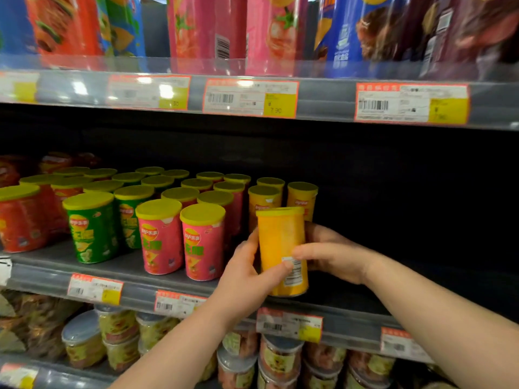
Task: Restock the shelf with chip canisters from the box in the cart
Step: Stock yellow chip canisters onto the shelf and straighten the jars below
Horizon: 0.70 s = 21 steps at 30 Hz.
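**Yellow canister held in both hands at the shelf front**

The yellow canister stands close to upright between the two hands, at the front of the middle shelf, to the right of the pink canisters. Its yellow lid is on top and its barcode label faces the camera. Its base is low over the shelf's front edge; whether it touches the shelf cannot be told.

The left hand comes up from below and grips the canister's left side. Its fingers lie curled up along the left wall, and its thumb crosses the lower front and presses on the label.

The right hand grips from the right. One of its fingers reaches across the front just above the label, and the others wrap round the back on the right side, just under the lid. Both hands are closed round the canister, with nothing else in them.

Directly behind the held canister stand more yellow canisters in two short rows. To their left the pink ones fill the next rows, then green canisters, then red canisters at the far left. All have yellow lids. To the right of the yellow rows the shelf is dark.

Price tags line the shelf edges. Tall tubes stand on the shelf above, and squat tubs with clear lids are stacked on the shelf below.
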### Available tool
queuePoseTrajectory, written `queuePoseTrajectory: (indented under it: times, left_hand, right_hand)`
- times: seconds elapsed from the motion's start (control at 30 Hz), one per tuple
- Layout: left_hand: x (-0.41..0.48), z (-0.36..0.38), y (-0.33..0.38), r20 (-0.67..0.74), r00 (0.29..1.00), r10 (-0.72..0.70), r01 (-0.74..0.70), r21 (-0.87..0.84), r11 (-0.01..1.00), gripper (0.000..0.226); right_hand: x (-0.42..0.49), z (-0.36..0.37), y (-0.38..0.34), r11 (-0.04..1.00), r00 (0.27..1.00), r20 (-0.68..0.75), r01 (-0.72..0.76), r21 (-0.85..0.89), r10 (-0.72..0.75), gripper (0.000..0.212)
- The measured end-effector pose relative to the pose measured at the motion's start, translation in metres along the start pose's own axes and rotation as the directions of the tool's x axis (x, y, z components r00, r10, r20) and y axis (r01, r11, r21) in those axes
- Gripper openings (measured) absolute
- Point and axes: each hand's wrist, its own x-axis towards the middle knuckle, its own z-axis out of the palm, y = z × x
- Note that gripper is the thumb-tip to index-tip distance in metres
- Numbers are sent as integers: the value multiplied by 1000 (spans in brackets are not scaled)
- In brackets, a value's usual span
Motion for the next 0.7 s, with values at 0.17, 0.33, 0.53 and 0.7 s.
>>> queuePoseTrajectory:
  times: [0.17,0.33,0.53,0.7]
  left_hand:
    - [1,-4,-21,146,989,-2,-127,868,481,94]
    - [1,-5,-27,253,966,59,-259,921,291,86]
    - [-2,-9,-24,270,960,-69,-244,933,266,83]
    - [-2,-8,-26,275,960,-57,-253,933,257,82]
  right_hand:
    - [17,-18,20,996,944,-331,-41,-75,14,80]
    - [46,-20,30,961,784,-620,-171,-219,-1,87]
    - [64,-22,30,942,795,-600,-263,-210,89,89]
    - [59,-29,34,914,812,-574,-308,-264,108,91]
